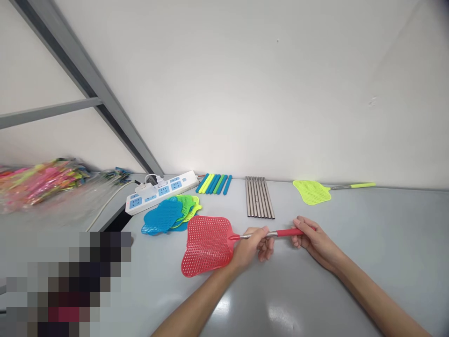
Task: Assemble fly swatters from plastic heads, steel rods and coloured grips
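Note:
A red fly swatter (209, 245) is held level above the grey table, its perforated head to the left. My left hand (255, 243) is closed around its metal shaft, close to the head. At the other end, my right hand (310, 238) grips the red handle (288, 232) between thumb and fingers. Just beyond my hands lies a row of metal rods (258, 196). Farther left is a row of blue, yellow and green handle sleeves (213, 184). Loose swatter heads in blue (163, 215), green and yellow overlap in a pile left of the red one.
A yellow-green fly swatter (312, 192) lies at the back right by the wall. A white power strip (161, 192) with plugs and a cable stands at the back left. Plastic-bagged colourful items (52, 182) lie beyond a grey metal frame (101, 103). A pixelated area covers the lower left.

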Tool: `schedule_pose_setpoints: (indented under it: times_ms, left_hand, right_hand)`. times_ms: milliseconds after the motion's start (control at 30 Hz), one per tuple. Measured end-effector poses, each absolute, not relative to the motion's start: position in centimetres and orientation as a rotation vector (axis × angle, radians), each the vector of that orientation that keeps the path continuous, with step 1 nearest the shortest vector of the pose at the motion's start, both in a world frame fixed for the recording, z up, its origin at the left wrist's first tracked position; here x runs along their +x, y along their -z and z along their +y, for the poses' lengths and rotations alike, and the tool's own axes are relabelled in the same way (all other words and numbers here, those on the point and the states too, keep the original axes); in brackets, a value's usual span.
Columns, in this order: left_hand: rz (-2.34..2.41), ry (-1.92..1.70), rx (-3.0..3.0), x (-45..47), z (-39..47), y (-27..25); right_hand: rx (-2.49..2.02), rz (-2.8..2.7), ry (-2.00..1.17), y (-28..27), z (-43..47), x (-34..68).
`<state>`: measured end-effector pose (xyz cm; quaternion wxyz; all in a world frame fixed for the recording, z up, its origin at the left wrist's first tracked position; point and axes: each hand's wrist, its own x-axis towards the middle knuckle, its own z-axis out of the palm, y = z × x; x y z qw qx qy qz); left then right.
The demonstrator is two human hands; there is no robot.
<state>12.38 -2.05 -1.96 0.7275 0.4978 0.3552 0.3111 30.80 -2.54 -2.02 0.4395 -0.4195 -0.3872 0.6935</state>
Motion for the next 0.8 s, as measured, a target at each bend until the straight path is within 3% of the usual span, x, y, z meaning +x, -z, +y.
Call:
schedule_pose_setpoints:
  times_ms: [233,800]
  left_hand:
    - [0.804,-0.552,1.016,12.2,-2.4,1.0]
    - [0.73,-0.645,1.031,12.3,-2.8,1.9]
  right_hand:
    - [-1.072,-0.952,-1.693,2.3,-3.0,30.5]
    - [-1.027,-0.888,-1.701,2.0,-3.8,29.0]
